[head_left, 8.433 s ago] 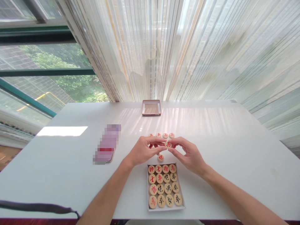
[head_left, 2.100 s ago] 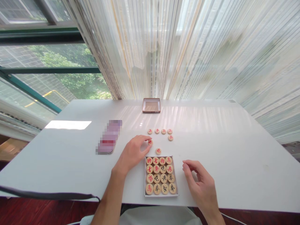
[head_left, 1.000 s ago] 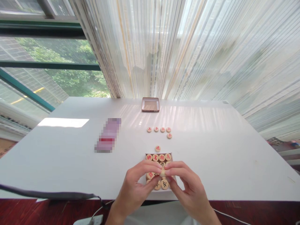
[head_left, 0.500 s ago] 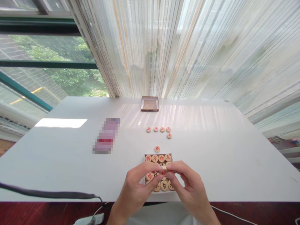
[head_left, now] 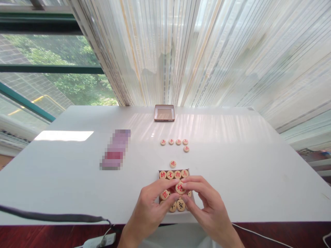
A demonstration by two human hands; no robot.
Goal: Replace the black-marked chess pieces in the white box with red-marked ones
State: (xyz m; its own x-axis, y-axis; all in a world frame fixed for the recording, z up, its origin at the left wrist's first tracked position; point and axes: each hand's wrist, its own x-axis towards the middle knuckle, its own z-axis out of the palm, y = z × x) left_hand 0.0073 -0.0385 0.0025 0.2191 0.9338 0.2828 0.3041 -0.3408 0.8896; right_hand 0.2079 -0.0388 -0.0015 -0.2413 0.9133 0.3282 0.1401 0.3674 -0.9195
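A round wooden chess piece point(head_left: 179, 187) with a red character is pinched between the fingertips of my left hand point(head_left: 150, 210) and my right hand point(head_left: 207, 210). Both hands hover over a shallow white box point(head_left: 159, 172) near the table's front edge, filled with several round pieces marked in red or black. One loose piece point(head_left: 173, 164) lies just beyond the box. Further out, several red-marked pieces point(head_left: 174, 142) lie in a short row, with one more piece point(head_left: 186, 148) just below its right end.
The white table point(head_left: 245, 172) stands against a curtained window. A small brown box lid point(head_left: 164, 113) sits at the far edge. A blurred pink object point(head_left: 115, 150) lies to the left. A dark strap point(head_left: 51, 217) and a white cable point(head_left: 258, 232) run along the near edge.
My left hand picked a loose piece from the table and brought it over the box, where my right hand joined it. The piece has turned so its red face shows.
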